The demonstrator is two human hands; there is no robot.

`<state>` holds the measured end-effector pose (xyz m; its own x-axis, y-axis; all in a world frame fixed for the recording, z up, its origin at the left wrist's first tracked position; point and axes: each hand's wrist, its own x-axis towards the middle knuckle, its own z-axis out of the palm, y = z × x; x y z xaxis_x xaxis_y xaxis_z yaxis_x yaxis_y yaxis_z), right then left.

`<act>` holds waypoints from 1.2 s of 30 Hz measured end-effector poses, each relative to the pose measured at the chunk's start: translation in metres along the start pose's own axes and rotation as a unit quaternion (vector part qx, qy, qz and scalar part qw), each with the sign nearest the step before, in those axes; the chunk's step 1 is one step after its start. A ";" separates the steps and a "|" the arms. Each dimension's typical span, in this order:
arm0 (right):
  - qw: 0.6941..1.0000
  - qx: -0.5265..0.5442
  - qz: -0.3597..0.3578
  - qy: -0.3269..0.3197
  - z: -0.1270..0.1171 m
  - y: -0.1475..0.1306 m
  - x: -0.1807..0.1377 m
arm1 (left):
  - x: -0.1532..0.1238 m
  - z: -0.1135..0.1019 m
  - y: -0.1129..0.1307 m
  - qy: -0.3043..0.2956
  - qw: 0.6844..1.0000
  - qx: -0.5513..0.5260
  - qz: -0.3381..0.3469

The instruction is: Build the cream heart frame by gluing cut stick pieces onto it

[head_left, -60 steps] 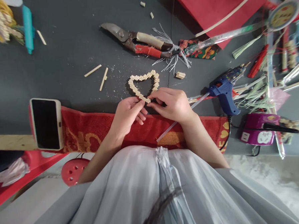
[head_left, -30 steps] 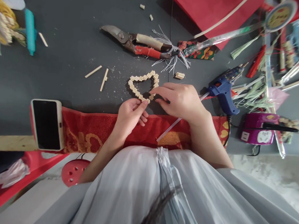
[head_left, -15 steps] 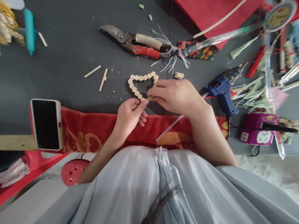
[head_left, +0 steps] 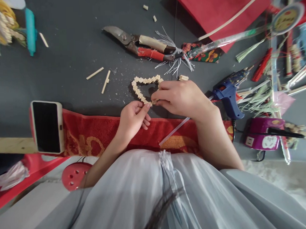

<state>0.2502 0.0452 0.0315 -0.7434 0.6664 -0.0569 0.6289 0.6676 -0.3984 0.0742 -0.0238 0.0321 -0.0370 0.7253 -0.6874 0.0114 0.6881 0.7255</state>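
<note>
A heart-shaped frame [head_left: 139, 92], pale and knobbly like woven straw, is held just above the front of the grey table. At its lower point my left hand [head_left: 134, 119] pinches it between thumb and fingers. My right hand [head_left: 181, 98] grips its right side near the same point, fingertips closed and partly hiding that edge. Whether a smaller piece is between the right fingertips cannot be seen. Above my right hand lies a short bundle of pale sticks [head_left: 183, 78]. Two thin sticks [head_left: 105, 82] rest to the left of the heart.
Pruning shears [head_left: 152, 49] lie beyond the heart. A blue glue gun [head_left: 227, 97] and a purple power socket [head_left: 261, 133] are on the right, among tangled straws and tassels. A phone [head_left: 48, 126] stands at left on the red towel [head_left: 92, 131]. Red paper [head_left: 222, 11] lies at the back.
Hardly anything differs. Both hands keep their hold on the heart-shaped frame, and the view has shifted very slightly.
</note>
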 end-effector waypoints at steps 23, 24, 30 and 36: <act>0.998 0.056 -0.009 0.000 -0.002 0.002 0.001 | 0.000 0.000 0.000 0.000 1.000 0.002 -0.001; 0.998 0.062 -0.012 0.002 -0.002 0.003 0.001 | 0.000 0.000 0.000 0.001 1.000 0.005 -0.002; 0.996 0.086 -0.024 0.013 0.000 0.006 0.002 | 0.000 0.003 0.000 0.020 1.000 0.018 0.003; 0.995 0.100 -0.016 0.025 0.002 0.007 0.003 | -0.001 0.004 -0.001 0.028 0.999 0.021 0.015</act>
<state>0.2520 0.0506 0.0267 -0.7475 0.6643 0.0021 0.5435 0.6134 -0.5730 0.0784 -0.0251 0.0326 -0.0927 0.7441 -0.6616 0.0553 0.6673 0.7427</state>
